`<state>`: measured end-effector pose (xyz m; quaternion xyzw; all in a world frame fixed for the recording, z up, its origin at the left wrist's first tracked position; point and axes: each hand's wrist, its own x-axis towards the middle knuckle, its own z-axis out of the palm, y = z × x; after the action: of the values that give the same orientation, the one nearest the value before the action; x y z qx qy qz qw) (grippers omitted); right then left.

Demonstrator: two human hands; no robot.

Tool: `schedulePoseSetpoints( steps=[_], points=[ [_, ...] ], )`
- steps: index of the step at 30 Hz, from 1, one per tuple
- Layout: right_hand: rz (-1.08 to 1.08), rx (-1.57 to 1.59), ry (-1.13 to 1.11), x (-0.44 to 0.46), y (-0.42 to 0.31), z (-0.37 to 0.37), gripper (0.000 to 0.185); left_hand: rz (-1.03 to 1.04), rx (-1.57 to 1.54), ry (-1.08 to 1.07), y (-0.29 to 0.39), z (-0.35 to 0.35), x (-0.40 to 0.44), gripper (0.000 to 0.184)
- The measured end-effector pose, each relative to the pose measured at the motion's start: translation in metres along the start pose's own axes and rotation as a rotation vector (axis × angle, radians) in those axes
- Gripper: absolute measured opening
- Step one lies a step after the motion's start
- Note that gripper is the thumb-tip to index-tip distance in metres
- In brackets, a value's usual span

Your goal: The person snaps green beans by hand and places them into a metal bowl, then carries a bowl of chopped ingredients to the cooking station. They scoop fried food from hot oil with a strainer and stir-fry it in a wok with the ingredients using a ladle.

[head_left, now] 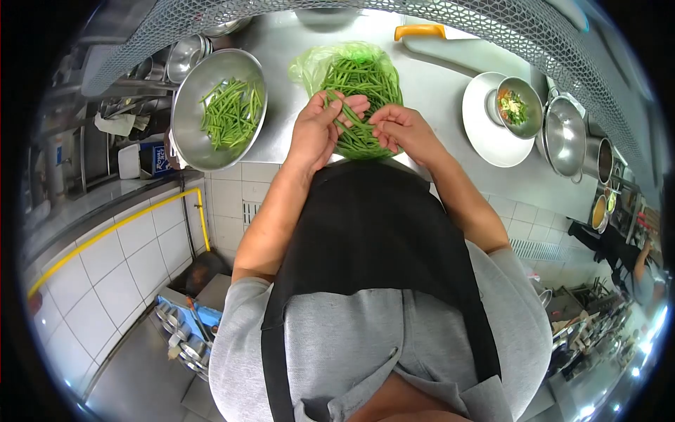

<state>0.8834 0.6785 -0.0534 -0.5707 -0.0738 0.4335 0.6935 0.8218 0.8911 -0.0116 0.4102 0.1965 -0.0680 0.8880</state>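
Observation:
Long green beans [369, 81] fill an opened, pale green plastic bag [304, 70] on the steel counter in front of me. Over the bag, my left hand [320, 130] holds a few green beans under its thumb, palm turned up. My right hand [408, 130] is close beside it, thumb and forefinger pinched at the ends of these beans. How many beans lie between the fingers is hard to make out. To the left, a large steel bowl [184, 119] contains shorter pieces of green bean [232, 112].
A knife with a yellow handle [420, 32] lies at the back. On the right stand a white oval plate [485, 144], a small bowl of chopped food [513, 105] and steel colanders [564, 133]. Wire mesh [492, 21] overhangs the counter. Another person [636, 274] is far right.

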Motion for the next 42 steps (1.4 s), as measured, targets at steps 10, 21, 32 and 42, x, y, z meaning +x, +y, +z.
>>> schedulePoseSetpoints(
  steps=[10, 21, 32, 42],
  points=[
    [0.036, -0.119, 0.011, -0.001, -0.006, 0.009, 0.018, 0.085, 0.187, 0.009, 0.001, -0.004, 0.000, 0.012],
    [-0.224, -0.712, 0.032, -0.002, -0.002, 0.014, 0.013, 0.225, 0.561, -0.032, 0.000, 0.001, -0.007, 0.013],
    [0.021, -0.079, 0.040, 0.003, -0.007, 0.021, 0.017, 0.220, 0.060, 0.109, 0.007, -0.007, 0.001, 0.010],
    [-0.071, 0.104, 0.167, 0.011, 0.008, 0.016, 0.011, 0.272, 0.057, 0.158, 0.004, -0.004, -0.007, 0.010]
  ],
)
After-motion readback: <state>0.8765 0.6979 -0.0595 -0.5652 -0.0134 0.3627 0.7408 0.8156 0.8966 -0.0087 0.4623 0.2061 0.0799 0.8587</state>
